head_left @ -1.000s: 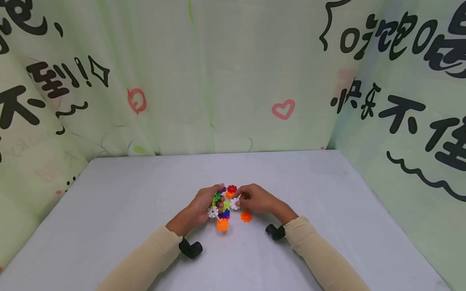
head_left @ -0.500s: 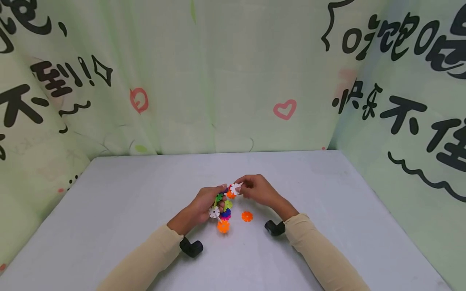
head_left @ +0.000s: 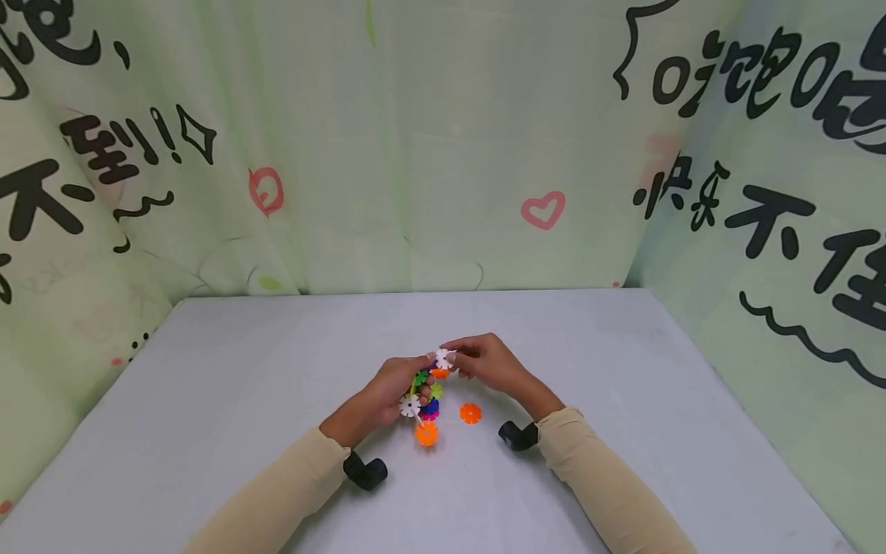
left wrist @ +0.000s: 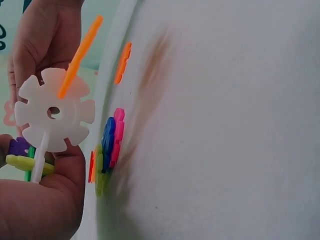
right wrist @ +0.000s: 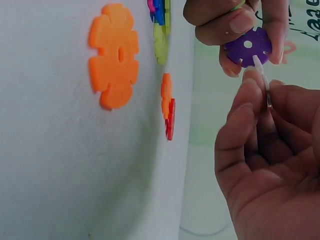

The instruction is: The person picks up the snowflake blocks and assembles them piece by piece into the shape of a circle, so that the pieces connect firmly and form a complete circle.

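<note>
My left hand (head_left: 388, 386) grips a linked chain of notched plastic snowflake discs. In the chain are a purple disc (right wrist: 257, 40), a green disc (head_left: 421, 378), a yellow-green disc (left wrist: 20, 162), a white disc (left wrist: 30, 112) and, at the near end, an orange disc (left wrist: 80, 57). Between thumb and fingers my right hand (head_left: 493, 368) pinches another white disc (head_left: 444, 358). Its edge meets the rim of the purple disc at a notch, as the right wrist view shows. Left fingers partly hide the chain's middle.
One loose orange disc (head_left: 470, 413) lies on the white table near my right hand. Below the hands lie blue (left wrist: 107, 142), pink (left wrist: 119, 135) and yellow-green (left wrist: 99, 175) discs, with another orange (right wrist: 166, 95) and a red disc (right wrist: 172, 120) farther off. Printed curtains (head_left: 415, 154) enclose the table.
My right hand has carried the white disc away from me and then slightly left, up to the chain's purple end. The left hand has stayed almost in place, gripping the chain.
</note>
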`<state>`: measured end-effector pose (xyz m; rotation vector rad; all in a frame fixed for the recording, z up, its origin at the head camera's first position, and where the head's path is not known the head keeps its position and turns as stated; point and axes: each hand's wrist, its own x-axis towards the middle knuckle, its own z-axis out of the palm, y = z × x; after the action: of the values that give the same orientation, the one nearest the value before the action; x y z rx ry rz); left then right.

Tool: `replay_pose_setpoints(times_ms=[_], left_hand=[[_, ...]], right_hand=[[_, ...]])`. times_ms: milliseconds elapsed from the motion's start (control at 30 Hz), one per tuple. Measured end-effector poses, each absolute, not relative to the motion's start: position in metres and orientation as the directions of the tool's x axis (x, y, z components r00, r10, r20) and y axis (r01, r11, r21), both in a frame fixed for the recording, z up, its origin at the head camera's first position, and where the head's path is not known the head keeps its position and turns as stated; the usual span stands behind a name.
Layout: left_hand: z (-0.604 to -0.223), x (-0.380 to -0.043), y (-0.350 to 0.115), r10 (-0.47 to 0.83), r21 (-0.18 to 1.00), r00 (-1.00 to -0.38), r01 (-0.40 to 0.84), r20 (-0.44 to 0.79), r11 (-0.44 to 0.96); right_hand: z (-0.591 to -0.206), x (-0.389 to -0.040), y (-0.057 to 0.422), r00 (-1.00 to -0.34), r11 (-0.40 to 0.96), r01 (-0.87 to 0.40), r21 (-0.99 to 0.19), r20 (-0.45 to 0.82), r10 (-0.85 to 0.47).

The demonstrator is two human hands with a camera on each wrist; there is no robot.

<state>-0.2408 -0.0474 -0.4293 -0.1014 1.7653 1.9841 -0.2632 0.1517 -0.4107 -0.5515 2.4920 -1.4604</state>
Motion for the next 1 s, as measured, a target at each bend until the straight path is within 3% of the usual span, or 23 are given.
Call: replay_pose_setpoints(times_ms=[500, 767, 1000], left_hand=[[-0.4262, -0.2456, -0.0449, 0.360, 0.924, -0.867, -0.380, -0.345, -0.028], [-0.4201, -0.2461, -0.0391, 0.323, 0.931, -0.884, -0.365, -0.338, -0.023], [-0.4244, -0.2463, -0.0408, 0.280, 0.907, -0.884, -0.412, -0.375, -0.088]], right_hand=[[-0.4143, -0.2594, 0.1527, -0.883, 0.379, -0.255, -0.889, 0.054, -0.467], [-0.4147, -0.2610, 0.1591, -0.900, 0.284, -0.105, -0.953, -0.031, -0.435], [-0.4174, -0.2661, 0.1593, -0.904, 0.276, -0.093, -0.957, -0.034, -0.425]])
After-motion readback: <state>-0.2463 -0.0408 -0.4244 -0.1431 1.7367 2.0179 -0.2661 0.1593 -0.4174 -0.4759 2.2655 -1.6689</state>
